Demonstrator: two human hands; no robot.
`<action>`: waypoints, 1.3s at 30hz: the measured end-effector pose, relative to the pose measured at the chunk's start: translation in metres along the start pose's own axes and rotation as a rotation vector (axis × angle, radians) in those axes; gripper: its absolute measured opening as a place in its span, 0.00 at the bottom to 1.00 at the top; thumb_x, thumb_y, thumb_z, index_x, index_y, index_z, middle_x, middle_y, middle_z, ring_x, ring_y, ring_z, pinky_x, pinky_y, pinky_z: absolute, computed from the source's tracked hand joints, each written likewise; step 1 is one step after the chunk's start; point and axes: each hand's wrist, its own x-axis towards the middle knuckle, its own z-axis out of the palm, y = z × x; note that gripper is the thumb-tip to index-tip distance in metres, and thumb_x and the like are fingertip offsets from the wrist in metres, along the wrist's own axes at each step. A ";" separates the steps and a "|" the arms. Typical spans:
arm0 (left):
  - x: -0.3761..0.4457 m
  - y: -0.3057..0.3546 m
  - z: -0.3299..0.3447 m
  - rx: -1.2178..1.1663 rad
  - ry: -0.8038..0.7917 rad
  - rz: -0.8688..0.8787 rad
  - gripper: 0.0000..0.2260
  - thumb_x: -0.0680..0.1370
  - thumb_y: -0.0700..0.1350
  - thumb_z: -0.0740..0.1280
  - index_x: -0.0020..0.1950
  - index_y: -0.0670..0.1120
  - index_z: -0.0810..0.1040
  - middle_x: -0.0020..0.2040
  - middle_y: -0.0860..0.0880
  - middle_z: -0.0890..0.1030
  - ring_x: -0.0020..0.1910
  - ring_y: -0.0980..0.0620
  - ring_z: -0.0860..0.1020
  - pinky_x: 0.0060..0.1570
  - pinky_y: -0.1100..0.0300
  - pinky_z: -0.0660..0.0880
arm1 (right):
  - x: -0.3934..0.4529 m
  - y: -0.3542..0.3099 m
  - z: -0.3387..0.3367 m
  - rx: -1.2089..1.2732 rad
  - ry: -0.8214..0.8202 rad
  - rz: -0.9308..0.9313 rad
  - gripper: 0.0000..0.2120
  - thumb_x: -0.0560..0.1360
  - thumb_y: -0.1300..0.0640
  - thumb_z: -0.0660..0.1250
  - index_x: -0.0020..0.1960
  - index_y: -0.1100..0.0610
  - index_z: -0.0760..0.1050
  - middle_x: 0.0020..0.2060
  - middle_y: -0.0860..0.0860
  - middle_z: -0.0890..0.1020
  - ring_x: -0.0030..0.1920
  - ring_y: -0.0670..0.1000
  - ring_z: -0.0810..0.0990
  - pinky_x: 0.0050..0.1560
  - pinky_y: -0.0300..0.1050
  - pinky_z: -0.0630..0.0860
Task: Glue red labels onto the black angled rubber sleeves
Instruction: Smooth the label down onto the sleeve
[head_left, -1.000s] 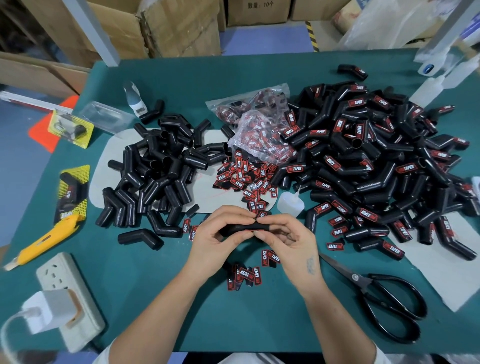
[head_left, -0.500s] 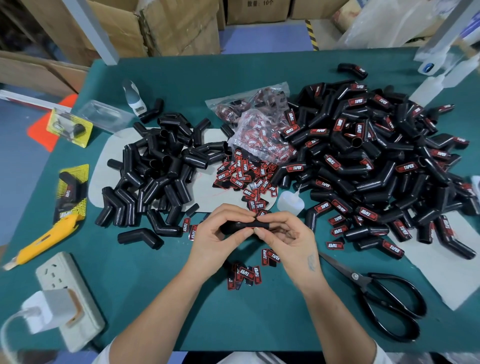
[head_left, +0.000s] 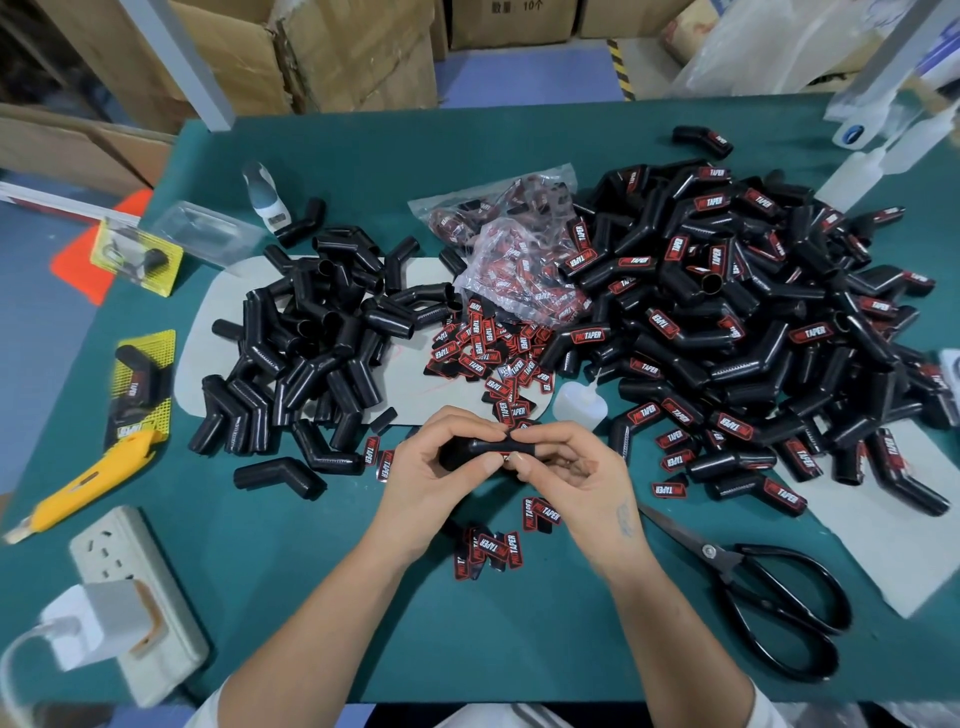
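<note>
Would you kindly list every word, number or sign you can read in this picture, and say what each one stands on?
"TAPER", white on red: loose red labels and those glued on the labelled sleeves; a shorter word before it is too small to read.
"10个": cardboard box behind the table; characters before it are blurred.
"TAPER": packaged sleeve on yellow card.
Print on the white bottle and blue round mark: unreadable.

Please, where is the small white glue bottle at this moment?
In the head view, the small white glue bottle stands on the green table just right of centre, between the loose red labels and the labelled sleeve pile, above the right hand.
</note>
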 end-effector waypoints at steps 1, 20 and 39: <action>0.000 0.001 0.000 -0.002 0.001 -0.005 0.08 0.75 0.43 0.75 0.53 0.52 0.86 0.53 0.47 0.84 0.57 0.46 0.82 0.62 0.56 0.76 | 0.000 0.000 0.000 -0.001 -0.003 0.003 0.10 0.71 0.49 0.79 0.52 0.42 0.86 0.45 0.43 0.87 0.48 0.43 0.83 0.52 0.35 0.78; 0.000 0.003 -0.003 0.008 -0.018 -0.069 0.08 0.76 0.45 0.74 0.55 0.49 0.87 0.53 0.46 0.83 0.57 0.43 0.82 0.61 0.51 0.77 | 0.000 -0.005 -0.004 0.049 -0.078 0.024 0.11 0.78 0.58 0.74 0.58 0.46 0.85 0.47 0.54 0.89 0.52 0.53 0.88 0.55 0.40 0.81; 0.000 -0.004 -0.008 0.008 -0.048 -0.083 0.10 0.78 0.44 0.73 0.59 0.49 0.85 0.55 0.44 0.81 0.58 0.40 0.81 0.61 0.47 0.78 | -0.001 -0.011 -0.004 0.033 -0.080 0.044 0.14 0.79 0.65 0.72 0.56 0.47 0.86 0.45 0.53 0.89 0.47 0.45 0.87 0.52 0.35 0.79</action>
